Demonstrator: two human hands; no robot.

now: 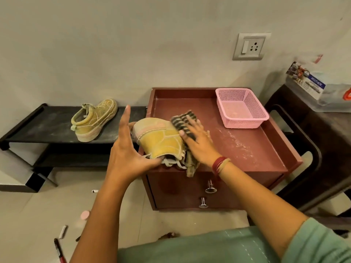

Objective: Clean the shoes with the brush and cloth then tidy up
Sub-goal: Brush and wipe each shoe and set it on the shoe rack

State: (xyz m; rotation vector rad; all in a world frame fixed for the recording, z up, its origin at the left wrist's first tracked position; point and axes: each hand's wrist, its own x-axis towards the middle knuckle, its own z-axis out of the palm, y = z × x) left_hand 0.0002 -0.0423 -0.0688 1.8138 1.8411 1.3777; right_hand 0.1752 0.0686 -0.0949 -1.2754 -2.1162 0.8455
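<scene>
1. Wiping looks like the step in hand: the right hand (197, 143) lies flat on the striped cloth (182, 121), fingers nearly straight, and presses it against the yellow shoe (161, 138). It is not closed around anything.
2. The left hand (125, 149) braces the heel end. Its fingers are straight and point up past the shoe, and the thumb reaches under the collar. It props the shoe; it does not clasp it.
3. The shoe lies tipped on its side at the front left corner of the red-brown cabinet (247, 158), partly overhanging the edge. The second shoe (95, 118) stands upright on the low black shelf (38, 126), well apart.
4. Handling, as I judge it: the upper looks like soft canvas or suede that will dent under pressure, while the thick sole is stiff. The shoe seems light enough to slide when rubbed, so it needs bracing.
5. The best hold is probably the heel counter or the sole rim, with a thumb inside the collar. Loose laces dangle at the opening and could snag.
6. The cloth is limp, and one end hangs over the cabinet front. Bunching it under the palm should give a firmer wipe.
7. White dust streaks the cabinet top beside a pink basket (241, 109). The brush is not in view.
</scene>
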